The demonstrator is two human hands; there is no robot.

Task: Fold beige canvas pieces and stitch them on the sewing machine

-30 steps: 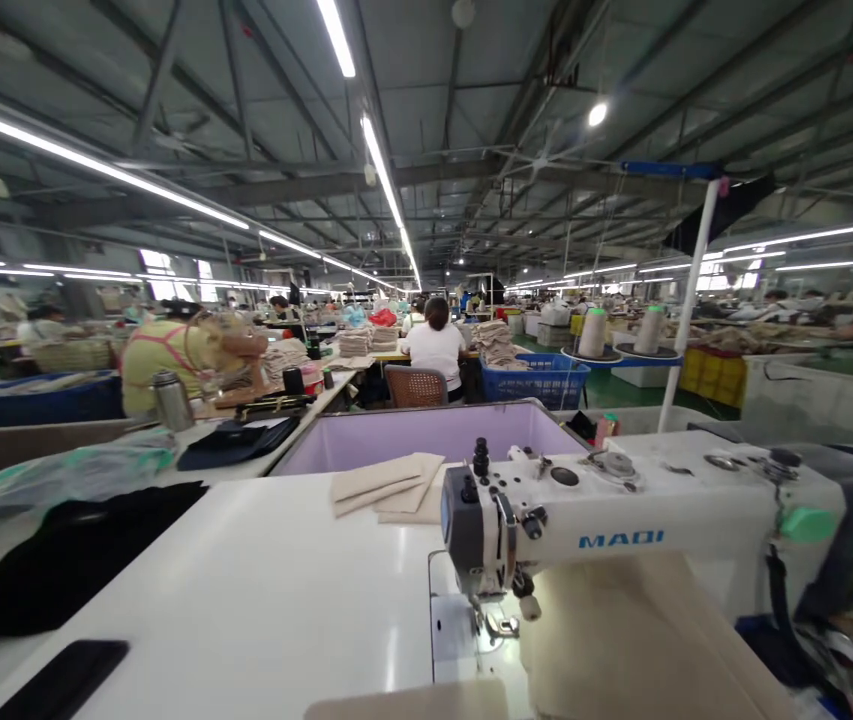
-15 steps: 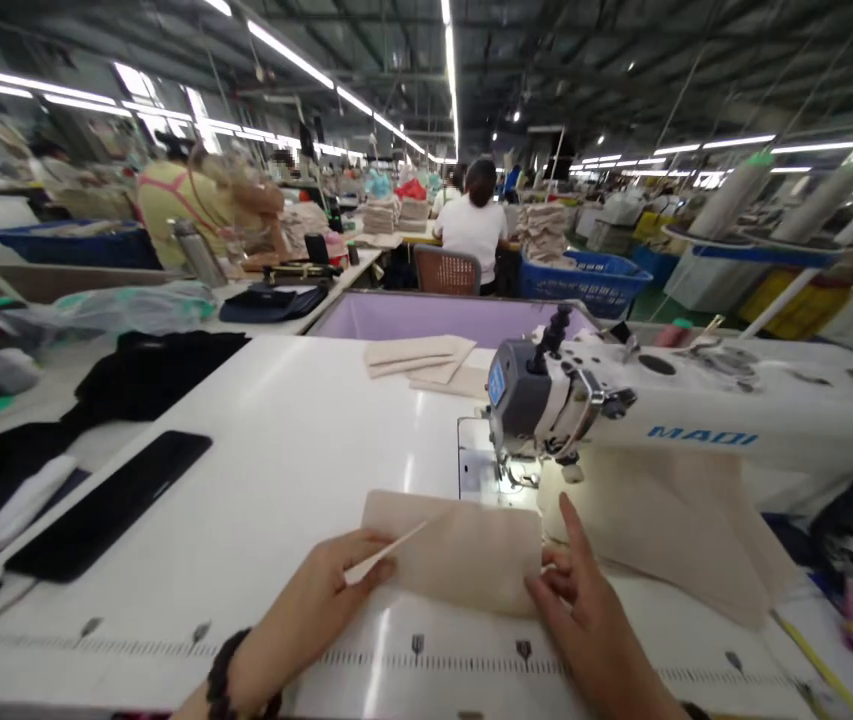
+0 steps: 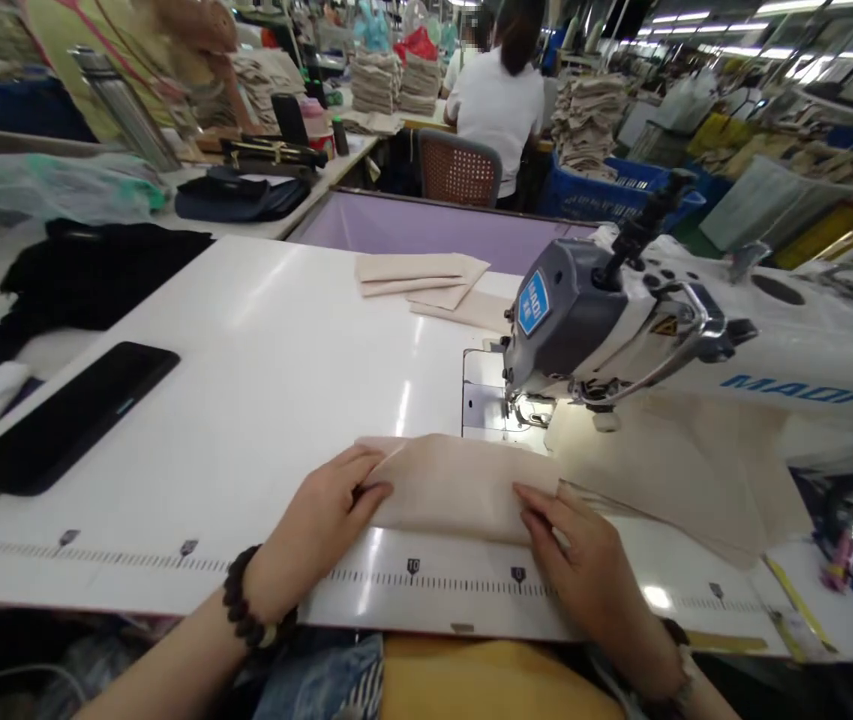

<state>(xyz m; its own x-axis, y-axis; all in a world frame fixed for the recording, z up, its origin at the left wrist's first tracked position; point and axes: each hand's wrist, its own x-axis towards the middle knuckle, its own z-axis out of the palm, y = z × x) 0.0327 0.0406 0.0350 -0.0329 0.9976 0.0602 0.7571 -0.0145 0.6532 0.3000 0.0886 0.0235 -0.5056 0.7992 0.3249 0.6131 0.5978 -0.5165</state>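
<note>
Squaring up folded beige fabric piece [image 3: 456, 487] on white table [image 3: 261, 400] just before sewing machine [image 3: 606, 320], left hand [image 3: 328, 520] pinching its left edge, right hand [image 3: 583, 555] pressing right corner; next probably needs feeding under presser foot [image 3: 531, 410].

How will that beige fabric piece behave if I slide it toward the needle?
The beige fabric piece is probably floppy: it lies folded, edges pinned by left hand and right hand. It likely slides easily on the glossy white table, and may bunch.

Beige fabric piece [image 3: 460, 487], white table [image 3: 261, 400], black phone [image 3: 66, 415], lilac bin [image 3: 433, 232].
</note>
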